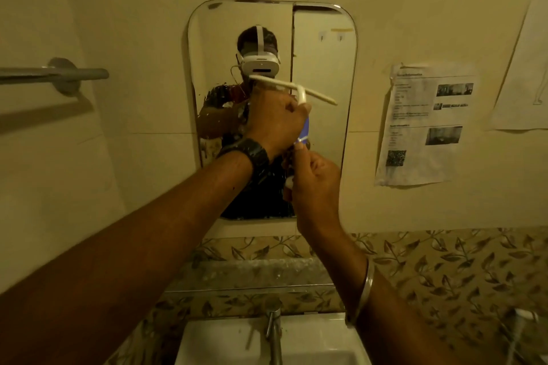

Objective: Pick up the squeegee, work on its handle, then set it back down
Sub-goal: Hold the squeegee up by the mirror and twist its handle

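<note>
Squeegee [296, 89] up, left hand [274, 121] grip closed on it, right hand [314, 181] pinching handle end at 6 o'clock; set-down pending.

glossy plastic squeegee [296, 89], metal tap [274, 323], paper notice [424, 124]

Squeegee [296, 89] handle mostly hidden inside left hand [274, 121], wall notice [424, 124] text unreadable
</note>
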Available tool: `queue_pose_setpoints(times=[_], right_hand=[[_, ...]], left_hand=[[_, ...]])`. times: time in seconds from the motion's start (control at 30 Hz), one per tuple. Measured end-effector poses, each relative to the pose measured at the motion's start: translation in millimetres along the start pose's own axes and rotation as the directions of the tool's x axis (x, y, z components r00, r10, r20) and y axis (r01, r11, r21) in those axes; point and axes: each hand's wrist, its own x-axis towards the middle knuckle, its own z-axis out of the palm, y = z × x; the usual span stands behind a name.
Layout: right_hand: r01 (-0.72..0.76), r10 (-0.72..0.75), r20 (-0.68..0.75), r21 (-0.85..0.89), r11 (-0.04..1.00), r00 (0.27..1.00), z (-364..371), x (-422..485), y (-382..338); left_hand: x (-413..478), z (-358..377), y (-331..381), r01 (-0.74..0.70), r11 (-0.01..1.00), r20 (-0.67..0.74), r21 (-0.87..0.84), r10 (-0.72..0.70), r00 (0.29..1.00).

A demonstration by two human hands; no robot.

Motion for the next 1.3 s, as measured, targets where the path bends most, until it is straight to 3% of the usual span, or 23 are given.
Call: queue_pose_setpoints(times=[0.1,0.27,0.37,0.67,0.83,1.03,1.3], right_hand=[[-0.029,0.029,-0.003,0.012,1.000,1.000,1,-6,-3],[0.116,-0.113,-0.056,0.060,0.991,0.992,14,38,-47],[0.132,-0.121,-0.113,0.094,0.987,0.986,27,59,-60],[0.084,-0.084,0.041,0.001,0.996,0.996,35,10,2],[0.108,-0.110,0.065,0.031,0.994,0.992,30,19,-17],[0.196,-0.196,-0.012,0.077,0.978,0.981,44,71,-66],[0.139,-0.147,0.108,0.080,0.987,0.983,66,27,-31]], left_hand=[[-5,-2,-3,-0.016,1.000,0.012,0.013,0.016,1.000],[40,-20,45,-0.166,0.985,-0.028,0.046,0.167,0.985],[63,-27,62,-0.205,0.974,-0.038,0.101,0.209,0.977],[12,-33,-8,-0.031,0.999,-0.047,0.029,0.033,0.998],[14,-36,8,-0.075,0.996,-0.072,0.037,0.078,0.994],[65,-51,58,-0.197,0.977,-0.141,0.088,0.208,0.968],[31,-67,-3,-0.051,0.999,-0.158,0.006,0.052,0.986]])
